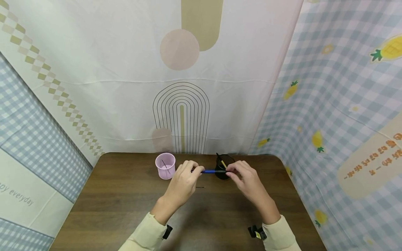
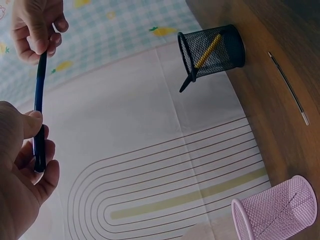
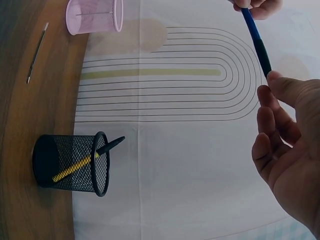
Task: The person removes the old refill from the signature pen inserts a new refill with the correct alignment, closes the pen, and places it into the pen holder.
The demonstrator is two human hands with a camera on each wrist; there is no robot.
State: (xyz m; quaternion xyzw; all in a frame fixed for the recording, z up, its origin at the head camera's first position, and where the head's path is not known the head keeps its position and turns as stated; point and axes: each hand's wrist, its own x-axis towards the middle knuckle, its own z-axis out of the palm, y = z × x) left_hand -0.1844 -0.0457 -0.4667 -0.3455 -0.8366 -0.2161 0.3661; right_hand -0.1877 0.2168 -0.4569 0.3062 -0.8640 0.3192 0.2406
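A blue pen with a dark grip section (image 1: 208, 171) is held level above the table between both hands. My left hand (image 1: 183, 181) pinches its blue end between thumb and fingers. At the dark end, my right hand (image 1: 246, 179) grips it with thumb and fingertips. Behind the right hand stands a black mesh pen cup (image 1: 222, 175), with a yellow and black pen (image 3: 75, 168) leaning inside. To the left of the left hand is a pink mesh cup (image 1: 165, 171) holding a thin dark stick. A slim pen refill (image 2: 289, 87) lies on the table between the cups.
The brown wooden table (image 1: 125, 195) ends at a white patterned cloth (image 1: 125, 104) hanging behind it. A blue checked cloth with pineapples (image 1: 314, 104) hangs along the right side. Both cups stand near the table's back edge.
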